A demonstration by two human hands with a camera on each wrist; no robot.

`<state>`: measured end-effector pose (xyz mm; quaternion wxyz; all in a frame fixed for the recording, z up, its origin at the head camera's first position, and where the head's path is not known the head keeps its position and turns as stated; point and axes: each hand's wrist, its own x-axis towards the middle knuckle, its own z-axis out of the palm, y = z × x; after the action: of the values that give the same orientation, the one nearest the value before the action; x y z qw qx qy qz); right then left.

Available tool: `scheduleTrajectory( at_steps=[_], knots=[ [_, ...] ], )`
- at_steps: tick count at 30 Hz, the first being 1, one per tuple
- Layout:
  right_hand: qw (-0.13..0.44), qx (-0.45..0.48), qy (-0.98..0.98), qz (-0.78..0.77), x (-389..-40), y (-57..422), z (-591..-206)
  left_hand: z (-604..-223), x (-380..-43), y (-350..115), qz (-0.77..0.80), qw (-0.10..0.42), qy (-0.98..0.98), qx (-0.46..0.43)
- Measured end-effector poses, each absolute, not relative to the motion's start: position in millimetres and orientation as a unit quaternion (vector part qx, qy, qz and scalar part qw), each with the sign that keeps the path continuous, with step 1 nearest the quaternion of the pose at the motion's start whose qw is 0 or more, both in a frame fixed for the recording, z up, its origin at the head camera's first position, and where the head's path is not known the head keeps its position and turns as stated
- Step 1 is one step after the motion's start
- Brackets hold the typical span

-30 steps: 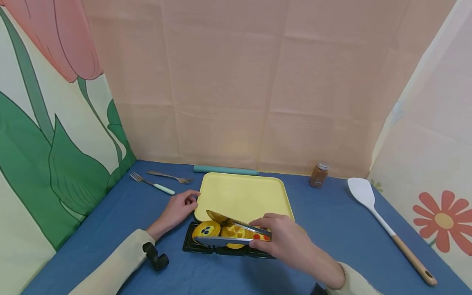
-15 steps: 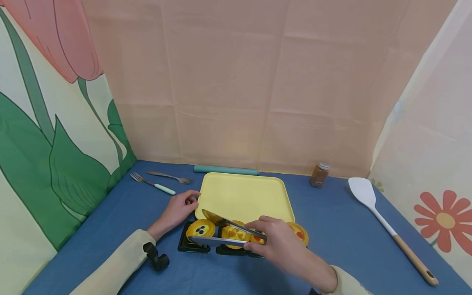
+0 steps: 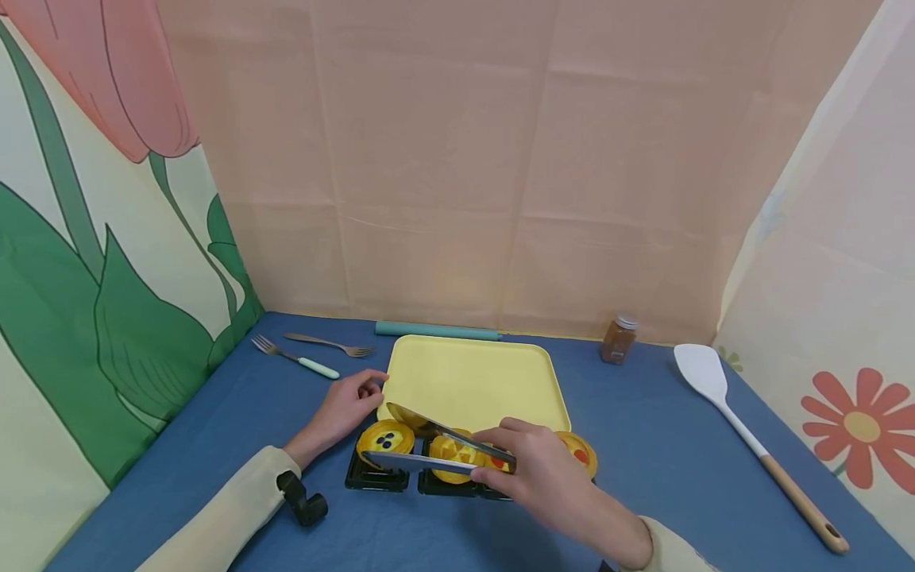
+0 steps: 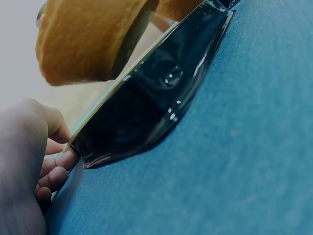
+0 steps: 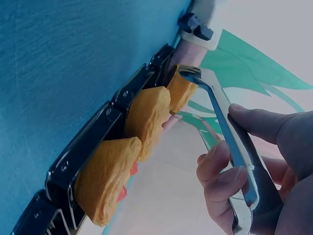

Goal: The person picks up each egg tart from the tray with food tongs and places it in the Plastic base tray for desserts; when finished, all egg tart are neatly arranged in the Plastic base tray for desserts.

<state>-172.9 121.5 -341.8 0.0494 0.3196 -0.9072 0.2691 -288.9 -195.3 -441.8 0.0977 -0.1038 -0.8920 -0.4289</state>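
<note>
My right hand (image 3: 532, 461) grips metal tongs (image 3: 422, 463), whose tips close around a tart with dark berries (image 3: 386, 435). In the left wrist view this tart (image 4: 80, 44) is tilted and raised over its bare black plastic compartment (image 4: 127, 115). More tarts sit in the black compartments to the right: one with yellow chunks (image 3: 450, 453), others with red topping (image 3: 577, 450). My left hand (image 3: 343, 409) holds the left rim of a yellow tray (image 3: 479, 377), index finger over the edge and other fingers curled below. My right hand partly hides the tarts beneath it.
Two forks, one with a pale handle (image 3: 318, 367) and one brown (image 3: 314, 339), lie at the back left. A teal stick (image 3: 438, 330) lies behind the tray. A spice jar (image 3: 619, 340) stands back right; a white spatula (image 3: 722, 405) lies along the right side.
The tongs first shifted left, then rose slightly, and the berry tart came up out of its compartment with them. The left hand stays at the yellow tray's rim.
</note>
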Motion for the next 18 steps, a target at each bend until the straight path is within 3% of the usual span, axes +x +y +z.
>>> scheduleTrajectory(
  at_steps=[18],
  knots=[
    [0.011,0.308,-0.915,0.259,-177.1,123.4,-349.9,-442.9,-290.1,-195.6,-0.424,0.1,-0.895,-0.1]
  ],
)
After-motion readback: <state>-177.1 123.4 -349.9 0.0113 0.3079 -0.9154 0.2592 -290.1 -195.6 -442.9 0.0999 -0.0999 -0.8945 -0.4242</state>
